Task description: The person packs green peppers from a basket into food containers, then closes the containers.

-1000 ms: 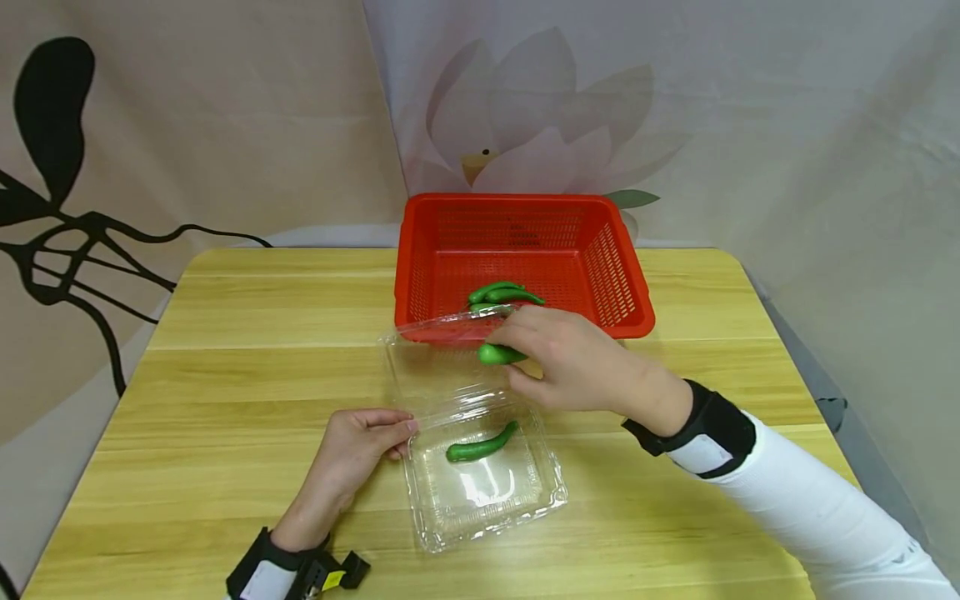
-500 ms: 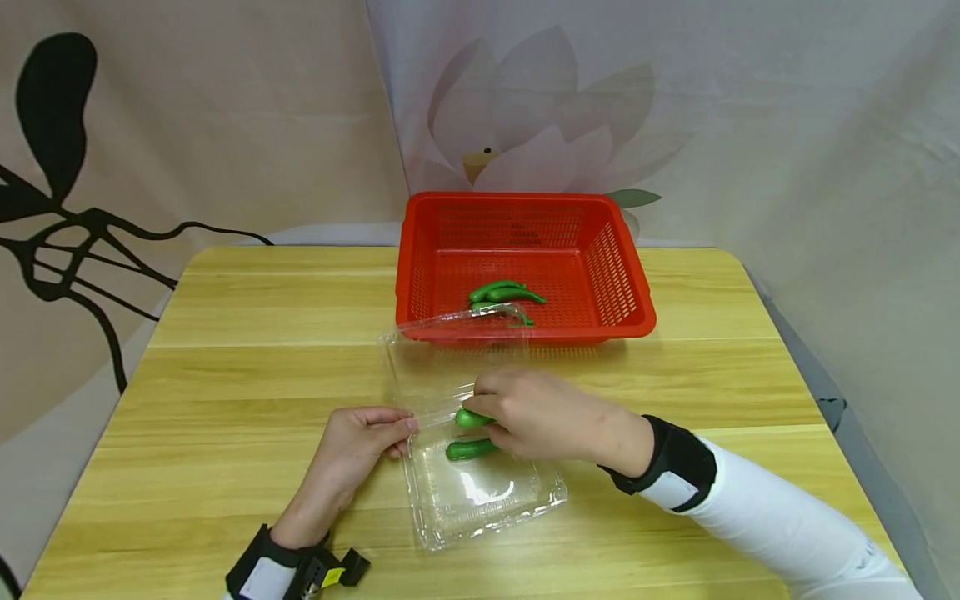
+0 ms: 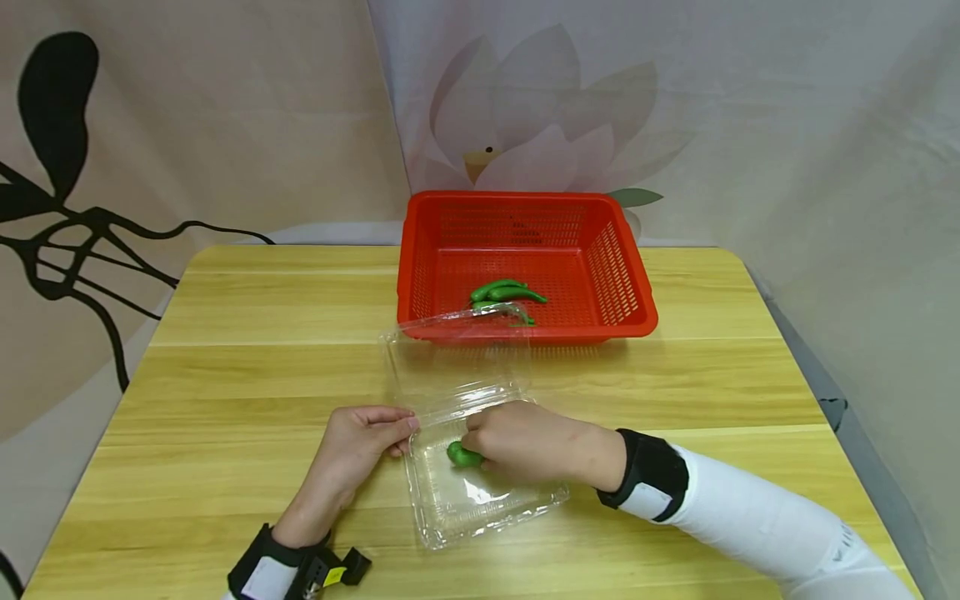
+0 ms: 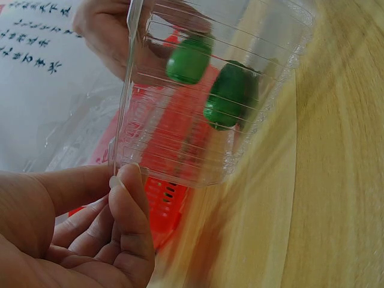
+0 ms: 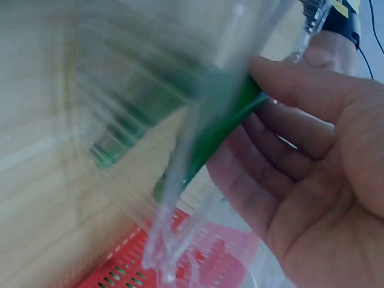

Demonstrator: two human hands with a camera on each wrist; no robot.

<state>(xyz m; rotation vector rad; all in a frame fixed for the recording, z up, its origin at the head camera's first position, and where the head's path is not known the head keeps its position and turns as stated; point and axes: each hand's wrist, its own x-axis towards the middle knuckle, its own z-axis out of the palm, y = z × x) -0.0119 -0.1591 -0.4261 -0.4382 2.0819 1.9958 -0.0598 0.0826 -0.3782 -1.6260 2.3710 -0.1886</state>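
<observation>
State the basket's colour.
The basket is red, plainest in the head view.

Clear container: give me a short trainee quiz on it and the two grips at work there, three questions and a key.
1. True or false: the left grip pinches the edge of the clear container.
2. Choose one. The container's lid is:
A) shut over the base
B) torn off
C) open, tilted toward the basket
3. Fill in: the right grip holds a green ____.

Key: 1. True. 2. C. 3. Pepper.
</observation>
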